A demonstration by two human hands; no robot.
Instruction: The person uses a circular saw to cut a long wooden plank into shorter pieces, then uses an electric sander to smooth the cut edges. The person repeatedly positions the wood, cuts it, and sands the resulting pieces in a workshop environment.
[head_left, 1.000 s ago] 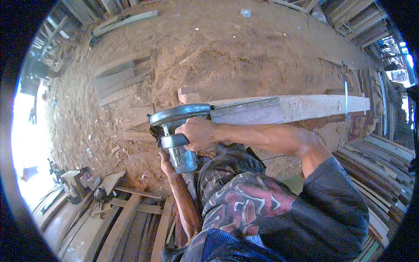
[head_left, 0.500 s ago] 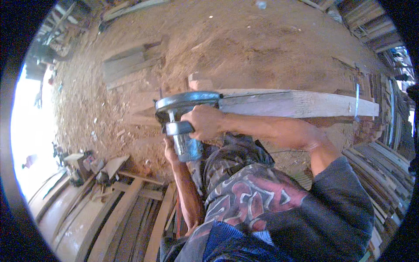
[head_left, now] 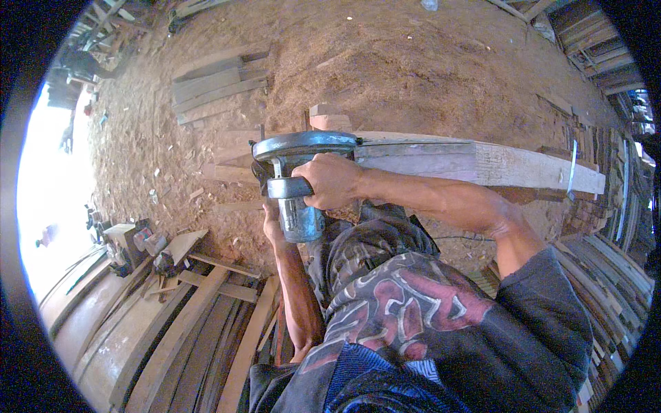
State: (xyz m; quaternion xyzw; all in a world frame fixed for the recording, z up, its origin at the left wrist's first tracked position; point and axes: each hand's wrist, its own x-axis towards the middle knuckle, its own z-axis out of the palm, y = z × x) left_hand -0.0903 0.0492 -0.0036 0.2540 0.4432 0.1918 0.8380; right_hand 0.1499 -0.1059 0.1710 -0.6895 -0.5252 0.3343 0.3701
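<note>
My right hand [head_left: 332,180] is closed round the dark handle of a blue-grey circular saw [head_left: 301,220]. The saw's rounded guard lies across the left part of a long pale wooden beam [head_left: 513,160], which runs off to the right. Low on the saw's left side is my left hand [head_left: 273,224], close against or under the tool; its fingers are mostly hidden, so I cannot tell what they hold. Whether the blade is in the wood is also hidden.
A short wood block [head_left: 329,118] sits just beyond the saw. Several boards [head_left: 217,89] lie on the chip-strewn ground at the far left. Stacked planks [head_left: 200,344] fill the near left, and more timber [head_left: 606,275] lines the right. A pale blue strip [head_left: 573,168] crosses the beam's right end.
The whole view has shifted slightly, with beam and ground sliding a little rightward in the picture. My right hand keeps its grip, and the saw stays at nearly the same place on the beam.
</note>
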